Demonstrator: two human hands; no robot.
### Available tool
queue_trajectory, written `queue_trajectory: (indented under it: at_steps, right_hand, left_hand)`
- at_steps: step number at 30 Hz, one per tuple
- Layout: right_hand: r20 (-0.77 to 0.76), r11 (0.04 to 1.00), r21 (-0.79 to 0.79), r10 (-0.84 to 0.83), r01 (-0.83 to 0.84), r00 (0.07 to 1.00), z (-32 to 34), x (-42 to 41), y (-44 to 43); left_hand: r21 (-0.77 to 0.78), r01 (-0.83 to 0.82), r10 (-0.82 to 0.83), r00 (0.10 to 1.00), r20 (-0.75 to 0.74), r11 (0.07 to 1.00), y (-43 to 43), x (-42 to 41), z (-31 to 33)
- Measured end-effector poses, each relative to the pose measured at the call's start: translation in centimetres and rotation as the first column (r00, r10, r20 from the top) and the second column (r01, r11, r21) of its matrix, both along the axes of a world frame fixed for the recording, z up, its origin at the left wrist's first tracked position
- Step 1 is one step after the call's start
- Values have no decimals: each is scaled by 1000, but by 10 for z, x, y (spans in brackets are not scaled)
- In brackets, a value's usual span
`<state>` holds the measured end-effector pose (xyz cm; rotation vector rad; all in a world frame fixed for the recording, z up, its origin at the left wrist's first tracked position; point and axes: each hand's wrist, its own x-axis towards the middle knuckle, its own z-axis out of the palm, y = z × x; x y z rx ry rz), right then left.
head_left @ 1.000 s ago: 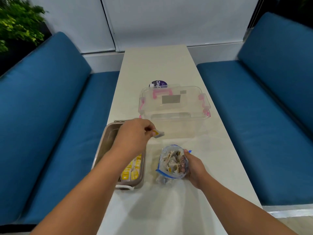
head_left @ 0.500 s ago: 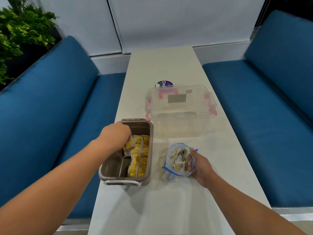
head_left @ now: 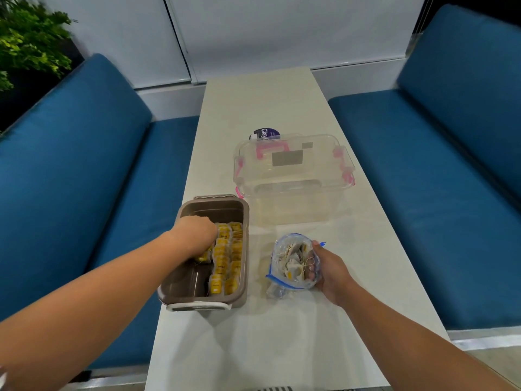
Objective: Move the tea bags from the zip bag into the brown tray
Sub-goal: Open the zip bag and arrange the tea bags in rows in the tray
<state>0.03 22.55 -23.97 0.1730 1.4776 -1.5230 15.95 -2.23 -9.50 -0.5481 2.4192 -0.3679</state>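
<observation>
Two blue cushioned seats, the left seat and the right seat, flank a long pale surface. A clear lidded box with pink latches stands toward the middle of the surface. A round purple disc shows just behind its far left corner.

Nearer the person, the brown tray sits at the surface's left edge, just in front of the box. The zip bag stands to its right, apart from it, with its mouth open.

The left hand reaches down inside the tray. Its fingers curl downward and seem to pinch a tea bag, though the fingertips are hidden under the hand. The right hand grips the zip bag, its fingers wrapped round the bag's right side.

Yellow-wrapped tea bags lie in rows along the tray's right half. More of them are bunched inside the zip bag.
</observation>
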Motion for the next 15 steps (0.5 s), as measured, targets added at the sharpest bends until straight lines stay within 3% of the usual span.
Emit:
queue_trajectory:
  at_steps: [15]
  right_hand:
    - [21,1000,-2,-28,28,999,-15,-5,-3]
  left_hand:
    - [-9,4,-4,999,-37,1000,-10,-3,-33]
